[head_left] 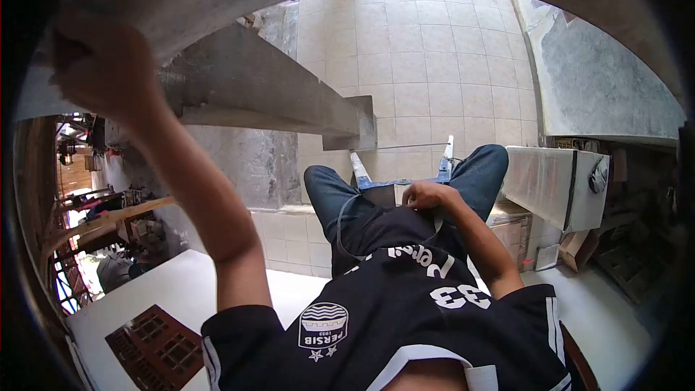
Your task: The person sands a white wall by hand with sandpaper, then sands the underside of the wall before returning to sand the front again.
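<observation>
My left hand (105, 65) is raised high at the upper left, with its arm stretched up. Its fingers are curled into a fist close to a grey surface (217, 3) that curves across the top. Shadow hides whatever those fingers may hold. Down at my lap, my right hand (427, 194) has its fingers curled in above a blue-and-white stepladder (384, 185) between my knees. What it grips, if anything, is hidden. A thin cord (340, 228) loops over my thigh.
A grey pillar (253, 87) slants to the tiled floor (441, 65). A pale box-like cabinet (539, 181) stands at the right, beside a grey wall panel (608, 72). Clutter and wooden poles (108, 221) lie at the left. A brown lattice window (159, 347) shows lower left.
</observation>
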### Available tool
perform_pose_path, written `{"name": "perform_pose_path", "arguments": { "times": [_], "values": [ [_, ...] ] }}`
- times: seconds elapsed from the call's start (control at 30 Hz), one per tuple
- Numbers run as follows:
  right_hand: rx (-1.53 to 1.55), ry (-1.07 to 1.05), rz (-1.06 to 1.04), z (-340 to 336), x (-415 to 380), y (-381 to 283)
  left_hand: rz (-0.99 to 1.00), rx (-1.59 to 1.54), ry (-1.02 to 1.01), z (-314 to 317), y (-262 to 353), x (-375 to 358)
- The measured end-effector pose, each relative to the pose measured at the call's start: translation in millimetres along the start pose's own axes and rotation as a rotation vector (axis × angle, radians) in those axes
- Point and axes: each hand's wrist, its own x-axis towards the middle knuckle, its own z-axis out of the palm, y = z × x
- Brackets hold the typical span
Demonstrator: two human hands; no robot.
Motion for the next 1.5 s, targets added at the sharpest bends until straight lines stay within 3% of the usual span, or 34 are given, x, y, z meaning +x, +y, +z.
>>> {"name": "perform_pose_path", "arguments": {
  "times": [0.1,0.13,0.27,0.33,0.43,0.5,0.57,0.63,0.7,0.77,0.83,0.87,0.97,1.1,1.13,1.17,1.23,1.33,1.4,1.5],
  "values": [
    [0.178,0.054,0.046,-12.3,-14.8,-32.1,-0.093,-0.052,-0.019,-5.6,6.1,30.9],
    [0.166,0.068,-0.002,-7.7,-12.4,-28.1,-0.104,-0.047,-0.026,-5.3,6.8,33.9],
    [0.008,0.044,0.195,1.4,-13.7,-47.6,-0.232,-0.060,-0.120,-7.7,28.4,2.9],
    [0.059,0.027,0.248,-5.9,-24.5,-59.0,-0.051,-0.108,-0.086,-2.3,24.5,-8.3],
    [0.024,0.005,0.198,-3.1,-21.4,-54.2,0.007,-0.049,-0.051,-1.1,3.3,15.1],
    [-0.019,-0.043,0.232,-8.3,-21.2,-61.8,-0.071,-0.003,0.122,4.4,-18.2,47.4],
    [-0.023,-0.039,0.295,-6.3,-17.2,-58.7,-0.060,0.108,0.044,4.5,-23.4,56.2],
    [-0.076,-0.007,0.153,4.1,-9.9,-43.9,0.071,-0.123,0.036,10.6,-3.9,26.2],
    [-0.052,-0.044,0.280,-6.8,-25.1,-72.0,0.056,-0.210,0.021,8.0,19.4,0.6],
    [-0.041,-0.059,0.206,4.2,-0.9,-30.2,0.075,-0.167,0.015,2.9,14.8,5.8],
    [-0.057,-0.118,0.264,0.5,2.8,-37.0,0.122,-0.128,-0.007,-3.6,2.9,16.7],
    [-0.081,-0.106,0.193,0.0,3.5,-39.8,0.124,-0.067,0.027,-4.2,-4.0,32.5],
    [-0.199,-0.186,0.328,-8.8,5.8,-60.5,0.073,0.002,0.197,-4.3,-11.2,65.3],
    [0.055,0.221,0.108,-11.8,15.2,-37.4,-0.031,-0.163,0.037,-8.0,9.3,21.1],
    [-0.035,0.503,0.050,-11.0,21.5,-23.2,-0.027,-0.167,0.004,-7.2,8.2,-1.9],
    [-0.079,0.606,0.158,-17.3,14.4,-36.4,-0.018,-0.174,-0.028,-4.2,7.7,-7.6],
    [-0.299,0.839,0.073,-18.1,9.2,-25.9,0.034,-0.116,0.037,-6.6,3.7,20.7],
    [-0.516,0.741,0.265,-4.1,4.2,-16.1,0.031,-0.067,0.106,-10.0,-2.9,60.2],
    [-0.522,0.438,0.299,10.7,-10.4,-26.1,-0.010,-0.093,0.143,-5.5,0.6,56.4],
    [-0.616,0.203,0.354,9.0,4.9,-12.5,-0.068,-0.158,-0.065,-7.8,23.5,-6.6]
  ]
}}
